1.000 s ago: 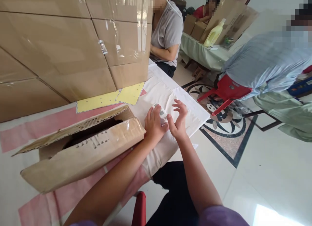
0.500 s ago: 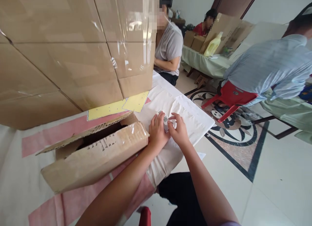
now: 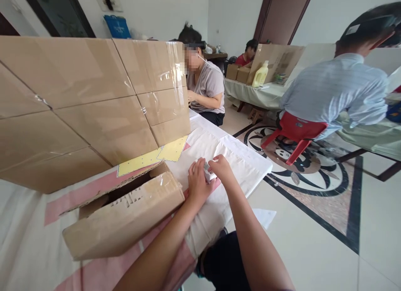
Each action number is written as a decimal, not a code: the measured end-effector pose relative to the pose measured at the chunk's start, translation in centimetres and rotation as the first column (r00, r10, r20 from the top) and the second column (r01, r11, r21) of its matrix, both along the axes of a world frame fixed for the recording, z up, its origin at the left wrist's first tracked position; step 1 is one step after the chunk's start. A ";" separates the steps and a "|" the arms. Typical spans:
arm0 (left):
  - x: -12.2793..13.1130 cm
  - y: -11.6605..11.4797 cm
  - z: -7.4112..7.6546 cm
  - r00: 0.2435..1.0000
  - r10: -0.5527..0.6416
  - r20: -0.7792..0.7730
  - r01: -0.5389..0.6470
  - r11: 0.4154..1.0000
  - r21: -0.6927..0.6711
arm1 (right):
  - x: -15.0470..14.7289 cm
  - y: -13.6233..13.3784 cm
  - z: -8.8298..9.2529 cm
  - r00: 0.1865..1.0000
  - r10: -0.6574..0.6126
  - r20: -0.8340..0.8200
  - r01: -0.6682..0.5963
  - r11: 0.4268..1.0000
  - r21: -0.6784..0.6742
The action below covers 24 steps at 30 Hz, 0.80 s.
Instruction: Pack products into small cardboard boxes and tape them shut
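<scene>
Between my hands is a small white box-like item point(image 3: 209, 174), its exact kind too small to make out. My left hand point(image 3: 198, 181) wraps around its left side and steadies it on the cloth. My right hand point(image 3: 222, 169) bends over its top right, fingers curled together at its upper edge; whether they pinch a part of it is hidden. Left of my forearm stands an open cardboard box point(image 3: 125, 220) with raised flaps and a dark inside.
A tall taped cardboard partition point(image 3: 94, 98) rises behind the box. Yellow dotted paper point(image 3: 140, 160) lies at its foot. The white table cloth point(image 3: 247, 161) ends at the right. One person point(image 3: 206, 86) sits beyond, another point(image 3: 328, 90) on a red chair point(image 3: 297, 130).
The view has tilted up, showing more of the room. My right hand has gone from spread fingers to curled ones over the white item, which now shows more plainly.
</scene>
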<state>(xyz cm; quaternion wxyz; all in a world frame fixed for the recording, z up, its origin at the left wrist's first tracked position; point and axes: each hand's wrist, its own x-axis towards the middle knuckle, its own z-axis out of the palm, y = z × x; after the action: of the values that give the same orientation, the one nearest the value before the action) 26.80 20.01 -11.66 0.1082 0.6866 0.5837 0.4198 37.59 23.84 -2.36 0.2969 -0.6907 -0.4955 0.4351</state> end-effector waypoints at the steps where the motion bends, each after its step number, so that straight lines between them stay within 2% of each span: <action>1: 0.0 0.0 0.0 1.000 0.010 0.014 -0.010 1.000 -0.025 | -0.1 0.0 0.1 0.999 -0.013 -0.037 0.013 1.000 0.000; 4: 0.0 0.0 0.4 0.996 0.057 0.074 -0.045 0.987 -0.152 | -0.3 -0.1 0.4 0.989 -0.037 -0.146 0.039 0.999 0.012; 7: -0.1 0.1 0.8 0.993 0.058 0.100 -0.033 0.972 -0.232 | -0.4 0.0 0.2 0.986 -0.026 -0.162 0.033 0.999 0.035; 14: -0.1 0.0 0.8 0.999 0.023 0.038 -0.017 0.987 -0.158 | 0.7 -0.7 -0.2 0.980 -0.046 -0.195 0.053 0.998 0.028; 18: -0.1 -0.2 0.7 0.999 -0.008 -0.033 0.003 0.985 -0.173 | 1.0 -1.0 -0.2 0.981 -0.059 -0.186 0.068 0.997 0.044; 24: 0.1 -0.4 0.9 1.000 0.026 -0.003 -0.026 0.990 -0.136 | 1.3 -1.0 -1.1 0.992 -0.017 -0.126 0.021 0.999 0.028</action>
<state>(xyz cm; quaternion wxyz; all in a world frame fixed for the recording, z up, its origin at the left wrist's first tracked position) 26.86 19.59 -10.75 0.1491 0.6702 0.6199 0.3800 38.92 22.86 -3.43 0.3417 -0.6621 -0.4755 0.4677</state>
